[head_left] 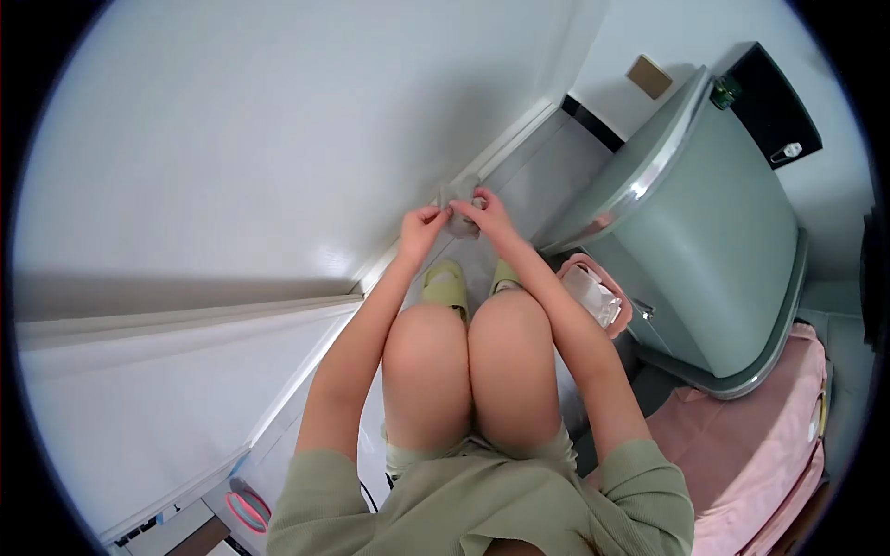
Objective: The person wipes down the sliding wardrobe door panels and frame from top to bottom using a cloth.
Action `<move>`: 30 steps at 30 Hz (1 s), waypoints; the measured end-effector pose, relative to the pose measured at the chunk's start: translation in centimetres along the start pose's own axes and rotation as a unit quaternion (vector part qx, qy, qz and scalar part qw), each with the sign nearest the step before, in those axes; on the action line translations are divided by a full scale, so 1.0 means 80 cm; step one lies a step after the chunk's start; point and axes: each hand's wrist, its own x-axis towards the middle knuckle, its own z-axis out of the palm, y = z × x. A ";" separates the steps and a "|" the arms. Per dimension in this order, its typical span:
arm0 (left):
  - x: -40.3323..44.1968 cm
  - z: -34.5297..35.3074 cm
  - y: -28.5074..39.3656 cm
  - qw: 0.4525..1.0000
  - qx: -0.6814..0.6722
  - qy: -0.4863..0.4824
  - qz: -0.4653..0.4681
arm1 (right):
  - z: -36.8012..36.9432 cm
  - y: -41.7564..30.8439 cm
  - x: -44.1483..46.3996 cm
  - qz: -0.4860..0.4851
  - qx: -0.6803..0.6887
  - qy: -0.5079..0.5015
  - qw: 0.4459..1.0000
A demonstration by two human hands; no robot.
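In front of my bent knees, both hands are at a small crumpled grey thing (pixel 463 225) that looks soft, like cloth; its exact kind I cannot make out. My left hand (pixel 423 228) pinches its left side with thumb and fingers together. From the right, my right hand (pixel 489 219) grips its upper part, the thumb reaching across toward the left fingertips. Below the hands, a pair of yellow-green slippers (pixel 445 284) is on my feet, partly hidden by my knees and right forearm.
A white door or panel (pixel 260 139) fills the left side. To the right stands a green padded chair (pixel 714 241) with a shiny metal edge. A pink bin (pixel 623 315) with a white liner is beside it, and pink fabric (pixel 732 417) lies at lower right.
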 end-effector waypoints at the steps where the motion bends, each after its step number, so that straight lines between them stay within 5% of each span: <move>1: -0.006 -0.001 -0.002 1.000 0.006 0.011 0.009 | 0.007 0.004 0.004 -0.013 -0.008 0.021 1.000; 4: -0.010 -0.006 -0.026 0.999 -0.007 0.037 -0.004 | 0.016 0.062 0.041 -0.139 -0.073 0.026 0.987; 7: -0.012 -0.012 -0.058 0.993 -0.072 0.080 -0.049 | 0.018 0.096 0.051 -0.112 -0.032 0.076 0.990; 10: -0.019 -0.015 -0.082 0.987 -0.084 0.106 -0.086 | -0.001 0.122 0.058 -0.001 0.073 -0.029 0.997; 16: -0.022 -0.013 -0.133 0.963 -0.165 0.155 -0.144 | -0.005 0.161 0.048 -0.090 -0.192 -0.165 0.963; 19: -0.025 -0.016 -0.127 0.952 -0.193 0.183 -0.149 | -0.002 0.150 0.033 -0.164 -0.360 -0.114 0.911; 25: -0.044 -0.037 -0.151 0.953 -0.185 0.196 -0.141 | 0.005 0.179 0.051 -0.254 -0.262 -0.047 0.930; 28: -0.050 -0.050 -0.158 0.962 -0.017 0.139 -0.233 | 0.013 0.168 0.053 0.000 -0.242 -0.094 0.966; 29: -0.053 -0.053 -0.161 0.952 0.051 0.110 -0.280 | 0.015 0.166 0.056 0.001 -0.243 -0.098 0.965; 30: -0.056 -0.054 -0.163 0.963 0.080 0.127 -0.225 | 0.018 0.165 0.061 0.001 -0.245 -0.102 0.964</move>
